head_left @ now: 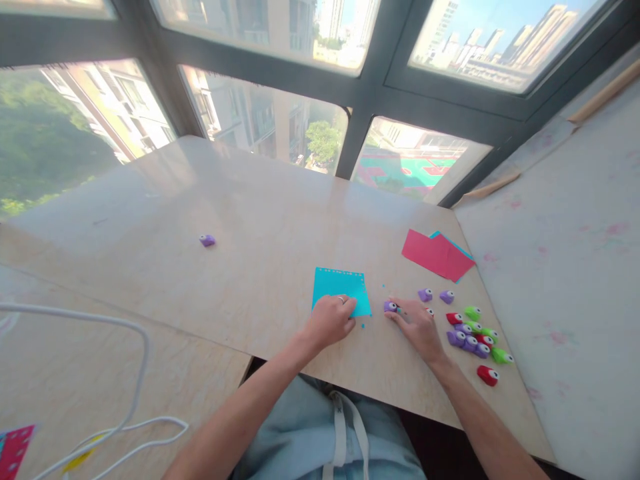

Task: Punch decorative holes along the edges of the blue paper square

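Beside a hole-edged blue sheet [336, 283] on the table [280, 213], a purple hole punch [390, 307] is pinched by the right hand [419, 328]; the sheet is overlapped by the left hand [331, 320], its grip unclear. Punching seems in hand; careful edge alignment is called for.

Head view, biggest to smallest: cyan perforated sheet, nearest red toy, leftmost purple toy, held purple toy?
1. Cyan perforated sheet
2. Nearest red toy
Unranked: leftmost purple toy, held purple toy; similar, latter partly covered.
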Demonstrator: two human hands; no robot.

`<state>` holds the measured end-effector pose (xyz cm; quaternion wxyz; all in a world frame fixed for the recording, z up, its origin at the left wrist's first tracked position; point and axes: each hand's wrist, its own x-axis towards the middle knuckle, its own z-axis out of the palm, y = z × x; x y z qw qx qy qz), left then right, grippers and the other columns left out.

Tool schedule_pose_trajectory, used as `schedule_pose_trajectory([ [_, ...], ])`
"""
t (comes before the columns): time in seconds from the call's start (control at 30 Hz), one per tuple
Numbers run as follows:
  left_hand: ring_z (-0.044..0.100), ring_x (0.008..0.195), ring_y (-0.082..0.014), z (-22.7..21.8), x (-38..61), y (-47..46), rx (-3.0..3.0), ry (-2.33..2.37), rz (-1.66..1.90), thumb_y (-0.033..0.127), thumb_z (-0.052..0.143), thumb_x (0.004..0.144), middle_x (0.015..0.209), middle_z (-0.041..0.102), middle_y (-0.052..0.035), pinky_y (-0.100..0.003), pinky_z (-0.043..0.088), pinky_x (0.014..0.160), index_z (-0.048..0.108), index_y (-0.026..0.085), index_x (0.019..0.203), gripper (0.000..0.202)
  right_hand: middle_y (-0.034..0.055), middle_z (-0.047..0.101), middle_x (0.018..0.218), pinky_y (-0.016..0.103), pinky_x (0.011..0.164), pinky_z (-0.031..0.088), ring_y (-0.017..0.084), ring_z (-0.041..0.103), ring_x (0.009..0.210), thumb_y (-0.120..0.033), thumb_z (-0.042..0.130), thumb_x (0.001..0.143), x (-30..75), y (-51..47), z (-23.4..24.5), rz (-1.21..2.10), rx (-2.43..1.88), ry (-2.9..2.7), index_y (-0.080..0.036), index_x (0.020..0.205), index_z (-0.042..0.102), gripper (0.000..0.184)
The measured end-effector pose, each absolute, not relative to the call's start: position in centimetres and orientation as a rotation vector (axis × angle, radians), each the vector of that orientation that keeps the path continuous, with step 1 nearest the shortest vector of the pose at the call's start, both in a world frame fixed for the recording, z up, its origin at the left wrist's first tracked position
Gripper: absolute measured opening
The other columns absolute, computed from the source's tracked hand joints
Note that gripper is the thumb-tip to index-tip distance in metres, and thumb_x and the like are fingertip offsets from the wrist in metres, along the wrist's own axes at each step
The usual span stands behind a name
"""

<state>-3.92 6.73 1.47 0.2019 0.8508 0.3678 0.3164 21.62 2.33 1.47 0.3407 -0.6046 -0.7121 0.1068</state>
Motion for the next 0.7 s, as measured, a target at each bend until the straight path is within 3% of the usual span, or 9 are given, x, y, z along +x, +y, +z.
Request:
schedule_pose_trajectory([
  [0.1, 0.057, 0.063, -0.0127, 1.0, -5.0, 7.4, 2.153, 1.108, 1.113, 0.021, 0.055, 0.085, 0.070, 0.065, -0.0019, -0.022, 0.042, 0.062, 0.062, 0.018, 0.075, 0.013, 0.0092, 0.074, 0.096, 0.041, 0.079, 0.057, 0.025, 0.070, 0.082, -0.054, 0.070, 0.083, 19.9, 0.4, 2.5, 0.570, -1.619, -1.629, -0.021, 0.108, 0.070, 0.042],
  [0.2, 0.044, 0.054, -0.0101, 1.1, -6.2, 8.3, 1.822, 1.296, 1.381, 0.029, 0.052, 0.091, 0.057, 0.049, 0.0037, -0.021, 0.035, 0.055, 0.051, 0.018, 0.063, 0.030, 0.0082, 0.075, 0.098, 0.037, 0.080, 0.058, 0.024, 0.072, 0.090, -0.051, 0.069, 0.085, 17.0, -1.8, 2.8, 1.085, -1.456, -1.473, -0.022, 0.111, 0.066, 0.039],
  [0.3, 0.034, 0.052, -0.0095, 1.3, -7.4, 9.3, 1.465, 1.479, 1.603, 0.035, 0.050, 0.094, 0.056, 0.034, 0.0062, -0.021, 0.028, 0.050, 0.039, 0.020, 0.062, 0.036, 0.0079, 0.074, 0.100, 0.034, 0.085, 0.057, 0.022, 0.071, 0.094, -0.046, 0.075, 0.082, 13.8, -2.7, 1.9, 1.335, -1.314, -1.507, -0.022, 0.104, 0.069, 0.033],
  [0.43, 0.028, 0.052, -0.0092, 1.0, -8.6, 10.2, 1.143, 1.573, 1.770, 0.036, 0.053, 0.091, 0.059, 0.027, 0.0070, -0.021, 0.025, 0.049, 0.032, 0.022, 0.063, 0.037, 0.0066, 0.074, 0.092, 0.033, 0.079, 0.059, 0.020, 0.071, 0.084, -0.043, 0.084, 0.070, 11.0, -0.6, 0.4, 1.354, -1.255, -1.486, -0.022, 0.096, 0.072, 0.036],
  [0.7, 0.027, 0.053, -0.0094, 1.1, -8.9, 10.2, 0.939, 1.613, 1.902, 0.039, 0.059, 0.086, 0.057, 0.027, 0.0073, -0.022, 0.024, 0.050, 0.033, 0.021, 0.060, 0.041, 0.0066, 0.073, 0.090, 0.037, 0.081, 0.057, 0.021, 0.070, 0.083, -0.048, 0.082, 0.067, 10.7, 9.3, 0.2, 1.155, -1.297, -1.389, -0.021, 0.095, 0.071, 0.040],
])
